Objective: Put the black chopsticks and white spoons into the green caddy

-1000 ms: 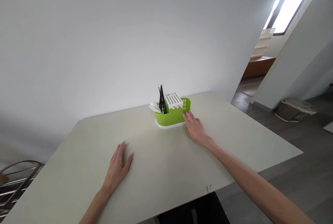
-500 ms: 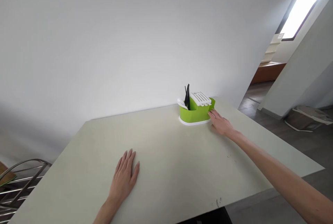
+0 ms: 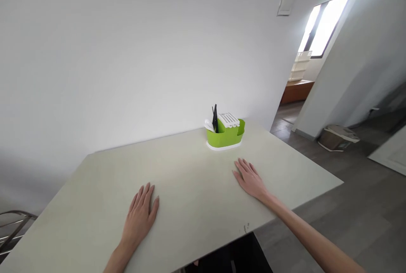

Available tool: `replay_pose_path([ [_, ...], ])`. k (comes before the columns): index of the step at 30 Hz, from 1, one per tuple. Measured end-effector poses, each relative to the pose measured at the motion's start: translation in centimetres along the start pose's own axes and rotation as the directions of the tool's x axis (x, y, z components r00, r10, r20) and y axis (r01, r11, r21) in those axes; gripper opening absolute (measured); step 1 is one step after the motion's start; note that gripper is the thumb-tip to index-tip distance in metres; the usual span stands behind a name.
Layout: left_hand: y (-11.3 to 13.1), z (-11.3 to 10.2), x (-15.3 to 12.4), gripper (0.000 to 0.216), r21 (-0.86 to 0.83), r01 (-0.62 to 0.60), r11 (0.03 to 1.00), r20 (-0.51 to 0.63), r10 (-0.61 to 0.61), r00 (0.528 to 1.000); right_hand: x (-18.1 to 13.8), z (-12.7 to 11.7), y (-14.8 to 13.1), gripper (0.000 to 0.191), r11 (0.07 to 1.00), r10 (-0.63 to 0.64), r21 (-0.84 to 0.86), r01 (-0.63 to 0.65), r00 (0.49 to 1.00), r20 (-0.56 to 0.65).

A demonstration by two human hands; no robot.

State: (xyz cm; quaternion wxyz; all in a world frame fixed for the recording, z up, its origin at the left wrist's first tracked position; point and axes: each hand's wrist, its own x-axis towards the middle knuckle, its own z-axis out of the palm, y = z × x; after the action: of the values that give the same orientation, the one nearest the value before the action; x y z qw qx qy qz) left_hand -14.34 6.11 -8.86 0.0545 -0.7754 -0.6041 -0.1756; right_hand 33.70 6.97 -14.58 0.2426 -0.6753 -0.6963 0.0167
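Observation:
A green holder (image 3: pixel 226 138) with a white base and a white slotted top stands on the pale table (image 3: pixel 187 167), close to the wall. Black-handled utensils (image 3: pixel 215 121), perhaps scissors, and a white spoon-like piece (image 3: pixel 209 125) stick up from its left side. My right hand (image 3: pixel 249 176) lies palm down in front of the holder, apart from it, fingers stretched out. Further left, my left hand (image 3: pixel 141 214) rests flat on the tabletop with its fingers spread. Both hands hold nothing.
A plain wall (image 3: pixel 158 53) runs behind the table. At lower left is a metal rack (image 3: pixel 15 230). A lidded bin (image 3: pixel 338 137) stands on the floor to the right, near a doorway with white drawers (image 3: pixel 300 66) beyond.
My right hand has left the green holder's right side and come back towards me onto the tabletop. My left hand stays flat on the table. The view has turned right.

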Motion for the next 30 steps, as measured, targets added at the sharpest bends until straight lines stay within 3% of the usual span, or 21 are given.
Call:
replay_pose_path([
  [9, -0.1, 0.6, -0.5, 0.068, 0.107, -0.038, 0.994, -0.018, 0.040, 0.999, -1.4, -1.0, -1.7, 0.069, 0.999, -0.010, -0.044, 0.014, 0.996, 0.084],
  [30, 0.6, 0.8, -1.3, 0.065, 0.158, -0.069, 0.985, -0.062, 0.080, 0.995, -1.6, -0.3, -1.3, 0.064, 0.995, -0.022, -0.092, 0.025, 0.999, 0.038],
])
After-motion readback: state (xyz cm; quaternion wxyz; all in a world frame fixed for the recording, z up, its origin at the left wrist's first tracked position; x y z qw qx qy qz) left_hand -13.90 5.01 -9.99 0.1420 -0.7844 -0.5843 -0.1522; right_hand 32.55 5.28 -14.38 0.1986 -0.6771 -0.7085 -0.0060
